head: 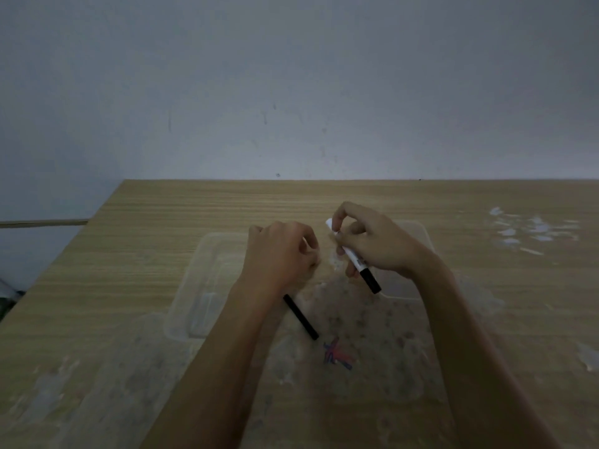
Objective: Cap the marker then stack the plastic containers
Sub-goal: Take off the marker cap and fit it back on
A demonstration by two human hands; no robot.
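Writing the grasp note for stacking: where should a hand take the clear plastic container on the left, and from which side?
Take the clear plastic container by its long left rim, coming from the left, probably: that edge is bare, while the left hand and forearm cover its right side and the black stick lies nearby.

Dim room: pale wood-grain table [162, 241] against a scuffed grey-white wall [291, 76]
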